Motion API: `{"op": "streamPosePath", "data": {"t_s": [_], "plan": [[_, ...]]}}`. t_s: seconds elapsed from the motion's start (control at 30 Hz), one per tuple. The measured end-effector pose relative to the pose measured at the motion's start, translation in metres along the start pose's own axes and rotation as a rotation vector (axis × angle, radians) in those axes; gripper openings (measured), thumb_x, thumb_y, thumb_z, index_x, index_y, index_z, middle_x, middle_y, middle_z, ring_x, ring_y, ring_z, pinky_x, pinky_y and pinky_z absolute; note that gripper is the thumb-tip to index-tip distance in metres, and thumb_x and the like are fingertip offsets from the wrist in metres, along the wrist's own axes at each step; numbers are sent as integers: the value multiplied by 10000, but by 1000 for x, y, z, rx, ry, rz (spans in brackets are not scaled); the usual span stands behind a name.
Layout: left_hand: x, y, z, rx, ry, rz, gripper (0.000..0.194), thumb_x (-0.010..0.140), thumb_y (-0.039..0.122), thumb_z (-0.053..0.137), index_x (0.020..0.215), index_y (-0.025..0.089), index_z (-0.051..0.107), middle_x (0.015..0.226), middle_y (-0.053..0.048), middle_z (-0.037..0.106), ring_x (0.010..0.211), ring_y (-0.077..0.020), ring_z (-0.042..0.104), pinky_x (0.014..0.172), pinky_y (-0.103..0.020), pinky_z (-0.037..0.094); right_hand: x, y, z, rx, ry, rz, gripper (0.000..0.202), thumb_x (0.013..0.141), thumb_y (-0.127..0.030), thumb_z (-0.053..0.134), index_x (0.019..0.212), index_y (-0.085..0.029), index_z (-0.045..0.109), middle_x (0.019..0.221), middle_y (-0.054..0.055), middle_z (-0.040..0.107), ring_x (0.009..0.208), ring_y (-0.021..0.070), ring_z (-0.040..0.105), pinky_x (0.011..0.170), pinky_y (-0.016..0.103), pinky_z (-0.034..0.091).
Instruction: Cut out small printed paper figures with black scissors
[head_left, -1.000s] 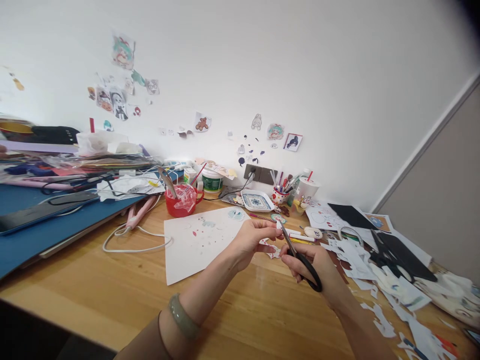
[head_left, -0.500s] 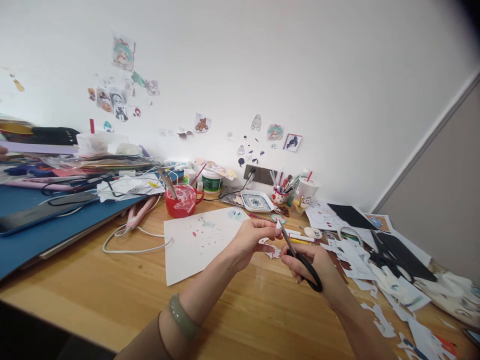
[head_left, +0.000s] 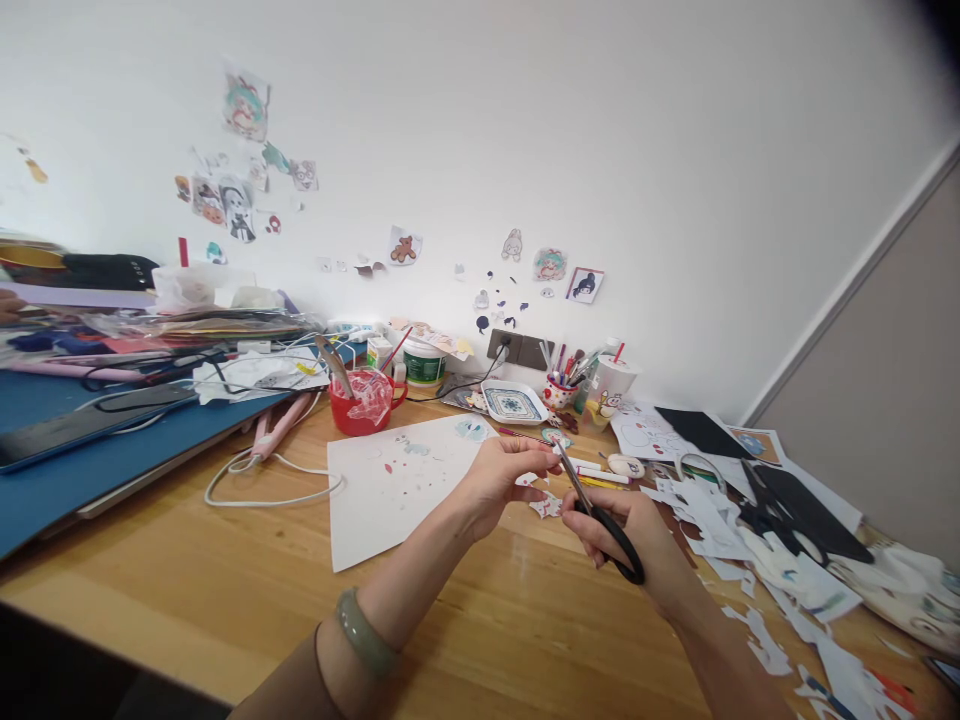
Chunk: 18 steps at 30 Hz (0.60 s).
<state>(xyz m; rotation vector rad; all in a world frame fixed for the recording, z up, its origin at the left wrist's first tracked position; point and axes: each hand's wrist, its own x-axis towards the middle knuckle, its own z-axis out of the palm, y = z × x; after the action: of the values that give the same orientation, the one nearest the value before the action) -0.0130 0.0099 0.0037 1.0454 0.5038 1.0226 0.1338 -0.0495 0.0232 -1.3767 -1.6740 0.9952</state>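
Note:
My right hand grips black-handled scissors, with the blades pointing up and left. Their tips meet a small white paper piece pinched between the thumb and fingers of my left hand. The piece is mostly hidden by fingers and blades. Below it on the wood lies a paper scrap with red marks. To the left, a large white sheet carries small coloured cut-outs.
A red mug, a patterned square dish and a pen cup stand along the wall. Paper scraps and larger black scissors lie at right. A pink hair-straightener-like tool with a white cord rests at left.
Both hands hold nearly the same place. The scissor blades look slightly closer together at the paper, and my left fingers have shifted very little.

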Motion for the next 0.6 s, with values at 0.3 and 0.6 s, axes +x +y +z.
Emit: {"op": "streamPosePath", "data": {"t_s": [0.3, 0.6], "plan": [[-1, 1, 1, 3, 11, 13, 224, 558, 301, 696, 677, 127, 623, 712, -36, 564, 646, -101, 474, 526, -200, 411, 0, 2, -1, 16, -24, 31, 202, 644, -335, 643, 664, -159, 547, 480, -55, 443, 420, 83, 408, 426, 210, 364], [-1, 0, 2, -5, -6, 7, 228, 562, 303, 696, 676, 121, 622, 726, -41, 571, 640, -95, 467, 540, -207, 415, 1, -2, 1, 77, -29, 37, 217, 603, -345, 657, 623, -160, 546, 455, -59, 442, 410, 81, 413, 412, 203, 364]]}}
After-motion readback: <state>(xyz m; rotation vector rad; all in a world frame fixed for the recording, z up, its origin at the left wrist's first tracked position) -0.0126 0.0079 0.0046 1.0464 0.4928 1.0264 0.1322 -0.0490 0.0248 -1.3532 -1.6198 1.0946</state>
